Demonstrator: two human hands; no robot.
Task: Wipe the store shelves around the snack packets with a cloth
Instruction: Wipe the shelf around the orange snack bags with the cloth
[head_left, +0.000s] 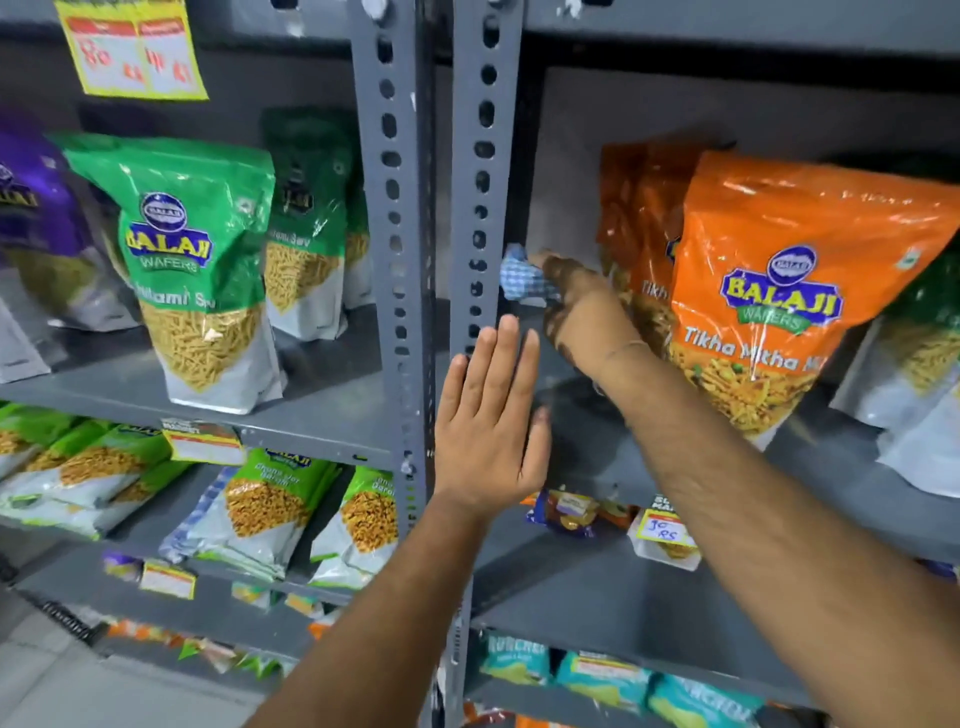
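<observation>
The right hand (574, 306) reaches deep into the right-hand bay, at centre frame, fingers closed on a bunched blue-and-white checked cloth (522, 280). The cloth sits at the back left corner of that grey shelf (597, 447), just beside the perforated steel upright (480, 171) and left of the orange packets. The bare shelf surface runs from the cloth toward the lower right of the frame, along the forearm; a wipe, in my judgement, would draw back along that line, with the packets close on its right.

The left hand (491, 415) is flat, fingers extended and together, holding nothing; it stands in front of the upright, nearer the viewer. The right hand is the only one at the cloth.

Count, middle tier: two orange Tikha Mitha packets (769, 291) visible, one behind the other; two green Balaji sev packets (197, 270) clearly seen in the left bay, one purple packet (31, 192) at far left. Further packets at the right edge are partly cut off; number uncertain.
</observation>
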